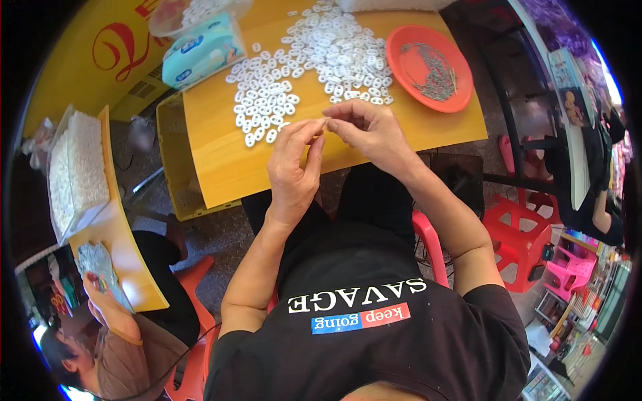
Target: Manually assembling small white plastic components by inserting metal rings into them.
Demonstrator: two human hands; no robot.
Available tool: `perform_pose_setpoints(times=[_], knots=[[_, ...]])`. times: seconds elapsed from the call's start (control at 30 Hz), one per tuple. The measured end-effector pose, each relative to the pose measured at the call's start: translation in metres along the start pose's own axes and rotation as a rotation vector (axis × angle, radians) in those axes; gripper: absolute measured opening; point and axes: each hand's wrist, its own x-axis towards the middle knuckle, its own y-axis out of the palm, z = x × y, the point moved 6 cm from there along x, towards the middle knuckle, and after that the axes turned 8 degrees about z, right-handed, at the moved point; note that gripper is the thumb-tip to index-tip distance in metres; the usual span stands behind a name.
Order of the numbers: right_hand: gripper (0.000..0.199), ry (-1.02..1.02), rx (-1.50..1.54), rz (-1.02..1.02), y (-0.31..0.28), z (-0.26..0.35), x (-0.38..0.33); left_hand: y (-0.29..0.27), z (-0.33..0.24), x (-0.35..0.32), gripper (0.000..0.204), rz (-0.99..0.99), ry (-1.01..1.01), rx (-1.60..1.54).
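My left hand (294, 160) and my right hand (367, 130) meet over the front part of the yellow table (221, 180), fingertips pinched together. Something small seems to sit between the fingertips, mostly hidden and too small to name. Just beyond my hands lies a big heap of small white oval plastic pieces (341, 50), each with two holes. A flatter spread of the same white pieces (264, 100) lies to the left, nearest my left hand. A red plastic bowl (400, 67) at the right holds many thin grey metal pins (436, 80).
A blue-green tissue pack (202, 53) and a clear tub (164, 20) of white pieces stand at the far left. Beside the table is a yellow crate (175, 160). Another person (120, 354) works at a side table with a bin of white pieces (79, 170). Red stools (518, 230) stand right.
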Motion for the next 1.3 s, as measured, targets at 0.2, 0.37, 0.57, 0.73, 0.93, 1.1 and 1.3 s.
perform_pose_setpoints(times=[0.2,0.37,0.57,0.73,0.93,1.1,1.3], knots=[[0.018,-0.032,0.019,-0.021,0.0,0.012,-0.015,0.007,-0.004,0.002,0.03,0.045,0.008,-0.018],[0.015,-0.081,-0.041,-0.07,-0.006,0.018,-0.023,0.016,0.012,-0.003,0.015,0.059,-0.169,-0.364],[0.012,-0.33,-0.493,-0.271,-0.064,0.045,-0.018,0.03,0.018,-0.003,0.013,0.097,-0.346,-0.653],[0.01,-0.252,-0.726,-0.395,-0.158,0.034,0.002,0.034,0.029,-0.004,0.013,0.121,-0.369,-0.694],[0.016,-0.171,-1.156,-0.169,-0.156,0.015,0.015,0.033,0.034,-0.005,0.014,0.09,-0.371,-0.707],[0.012,-0.098,-1.255,-0.146,-0.153,0.007,0.022,0.032,0.033,-0.005,0.013,0.126,-0.383,-0.684],[0.01,-0.081,-1.365,-0.113,-0.147,0.006,0.027,0.034,0.029,-0.002,0.013,0.122,-0.421,-0.723]])
